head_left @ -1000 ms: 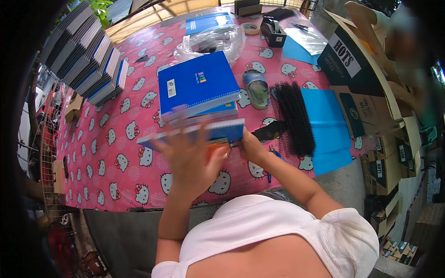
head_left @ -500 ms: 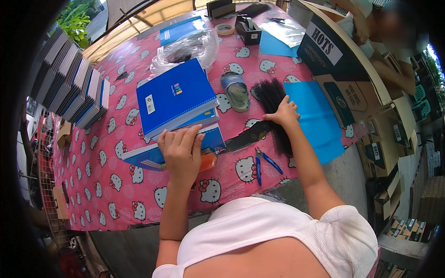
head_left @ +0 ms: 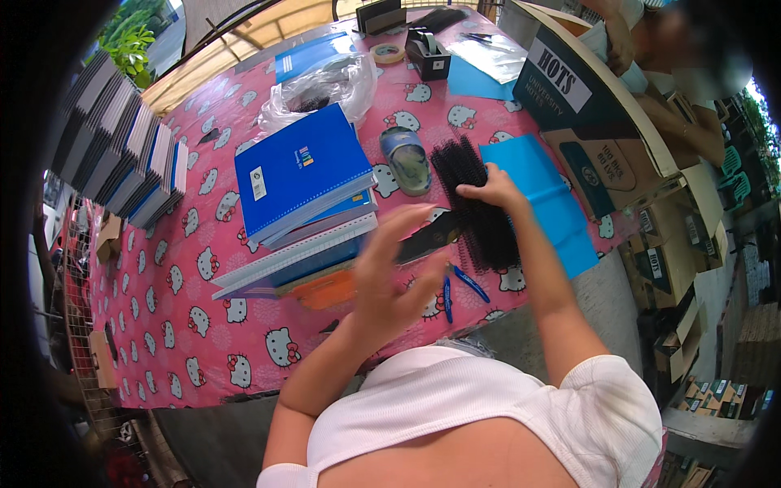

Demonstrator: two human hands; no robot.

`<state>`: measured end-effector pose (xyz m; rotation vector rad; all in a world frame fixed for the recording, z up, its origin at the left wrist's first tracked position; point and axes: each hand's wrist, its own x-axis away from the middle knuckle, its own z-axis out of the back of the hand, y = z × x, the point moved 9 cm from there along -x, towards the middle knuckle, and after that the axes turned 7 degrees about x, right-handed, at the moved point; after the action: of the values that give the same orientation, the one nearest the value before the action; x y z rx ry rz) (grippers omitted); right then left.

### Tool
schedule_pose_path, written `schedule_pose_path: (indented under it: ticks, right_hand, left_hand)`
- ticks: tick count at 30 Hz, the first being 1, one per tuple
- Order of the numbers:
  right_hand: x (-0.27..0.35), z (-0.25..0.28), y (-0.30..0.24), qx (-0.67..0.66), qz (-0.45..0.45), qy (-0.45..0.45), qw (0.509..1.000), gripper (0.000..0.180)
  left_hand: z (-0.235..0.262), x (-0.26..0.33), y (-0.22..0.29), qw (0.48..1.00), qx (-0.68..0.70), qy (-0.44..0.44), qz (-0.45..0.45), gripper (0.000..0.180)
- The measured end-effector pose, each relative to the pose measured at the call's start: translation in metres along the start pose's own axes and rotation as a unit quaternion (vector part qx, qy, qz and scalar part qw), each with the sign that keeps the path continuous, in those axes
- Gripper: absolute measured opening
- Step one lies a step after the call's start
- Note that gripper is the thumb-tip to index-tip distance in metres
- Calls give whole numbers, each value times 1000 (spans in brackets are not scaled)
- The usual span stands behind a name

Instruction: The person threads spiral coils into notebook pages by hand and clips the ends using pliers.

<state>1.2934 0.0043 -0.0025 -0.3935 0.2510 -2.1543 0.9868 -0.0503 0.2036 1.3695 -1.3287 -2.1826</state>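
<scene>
Since half a second earlier, the person's left hand (head_left: 396,276) has lifted off the notebook stack (head_left: 305,203) and now hovers just above the table's near side, fingers spread and loosely curled, blurred, holding nothing. Its forearm rises from the lower edge, elbow bent, wrist cocked back toward the stack. Meanwhile the right hand (head_left: 490,187) has stayed on the pile of black binding combs (head_left: 480,207), shifting only slightly along it.

That right arm reaches straight out from the shoulder, nearly extended. The palm faces down and the fingers bend over the far part of the combs, pressing or pinching them; whether any comb is actually gripped cannot be told.

The combs lie just right of the notebook stack, partly over a light blue sheet (head_left: 545,199) that spreads further right. Between stack and combs sits a grey-blue sandal (head_left: 407,160). Blue-handled pliers (head_left: 460,285) lie near the table edge, on the near side of the combs and right of the stack. Something orange (head_left: 329,289) pokes out from under the stack's near edge.

Beyond the stack a clear plastic bag (head_left: 321,89) is bunched up, with a tape dispenser (head_left: 427,55) further right. All rest on a pink patterned tablecloth (head_left: 187,325).
</scene>
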Motion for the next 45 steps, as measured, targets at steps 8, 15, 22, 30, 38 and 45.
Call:
schedule_pose_path:
  ticks: [8,15,22,30,38,45]
  right_hand:
    - [7,56,98,149,14,118,982,53]
    - [-18,81,103,15,1,133,991,48]
    - [-21,-3,45,-58,35,44,997,43]
    - [-13,7,50,-96,-4,29,995,70]
    - [-17,-22,34,-324,-3,-129,937,78]
    - [24,58,47,-332,84,24,939,60]
  left_hand:
    - [-123,6,-196,775,298,48,555,58]
    - [-165,-13,-262,764,288,160,554,60]
    - [-130,-1,-293,768,186,131,599,55]
    - [-148,4,-302,760,173,144,609,32]
    - [-171,-16,-287,650,481,200,553,24]
    - [-203,-41,-215,718,456,231,472,29]
